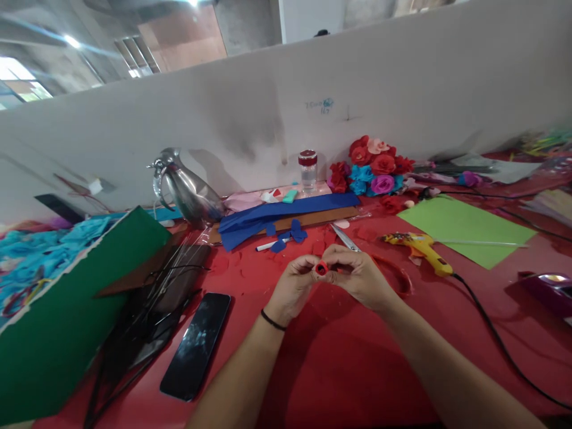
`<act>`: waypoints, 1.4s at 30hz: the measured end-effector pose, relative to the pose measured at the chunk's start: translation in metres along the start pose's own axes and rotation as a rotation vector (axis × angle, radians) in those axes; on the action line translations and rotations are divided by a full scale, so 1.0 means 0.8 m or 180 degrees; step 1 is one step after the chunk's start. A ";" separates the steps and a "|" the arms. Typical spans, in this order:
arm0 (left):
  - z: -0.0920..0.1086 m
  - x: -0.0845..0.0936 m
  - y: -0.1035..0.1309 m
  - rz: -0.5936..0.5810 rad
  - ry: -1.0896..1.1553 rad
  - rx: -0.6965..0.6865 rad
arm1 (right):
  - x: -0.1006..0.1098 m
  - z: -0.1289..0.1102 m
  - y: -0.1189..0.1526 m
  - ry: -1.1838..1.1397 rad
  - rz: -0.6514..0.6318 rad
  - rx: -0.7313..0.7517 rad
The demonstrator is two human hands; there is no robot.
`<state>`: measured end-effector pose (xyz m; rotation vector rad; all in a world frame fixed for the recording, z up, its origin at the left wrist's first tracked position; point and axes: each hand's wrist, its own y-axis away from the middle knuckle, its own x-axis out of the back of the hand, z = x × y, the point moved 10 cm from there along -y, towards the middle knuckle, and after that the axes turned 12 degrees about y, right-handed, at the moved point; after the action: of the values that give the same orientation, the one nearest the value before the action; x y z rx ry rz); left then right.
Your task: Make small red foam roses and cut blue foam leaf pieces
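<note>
My left hand (295, 286) and my right hand (357, 279) meet above the red tabletop. Pinched between the fingertips of both is a small red roll (321, 268), with a dark round hole facing me. It looks like curled paper, but the fingers cover most of it. Just beyond my right hand lie scissors (345, 237), their blades pointing away and a red-orange handle (400, 280) showing beside the wrist. Blue paper petals (295, 231) and a white pen (268, 245) lie behind my left hand. Red paper scraps (318, 245) are scattered nearby.
A yellow glue gun (422, 249) with a black cord rests on the right beside a green sheet (465, 223). Paper flowers (379, 164), a jar (308, 170) and a steel jug (187, 187) stand along the wall. A phone (196, 345) and green box (71, 328) occupy the left.
</note>
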<state>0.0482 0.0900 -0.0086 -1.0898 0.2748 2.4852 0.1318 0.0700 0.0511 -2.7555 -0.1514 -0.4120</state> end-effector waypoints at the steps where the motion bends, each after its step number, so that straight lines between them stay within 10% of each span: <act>1: 0.001 0.000 0.000 -0.0015 -0.0008 -0.0002 | -0.001 -0.002 0.000 0.0028 -0.0004 0.0044; 15: 0.044 0.001 0.014 0.0667 -0.0975 -0.0831 | 0.007 0.031 0.002 -0.0893 0.0502 -0.0563; 42: 0.030 0.013 0.016 0.1012 0.0037 -0.0744 | 0.001 0.064 0.006 -0.1172 0.0637 -0.1187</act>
<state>0.0203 0.0893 0.0006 -1.2351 0.1747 2.8511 0.1468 0.0838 0.0043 -3.1489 0.1250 0.1403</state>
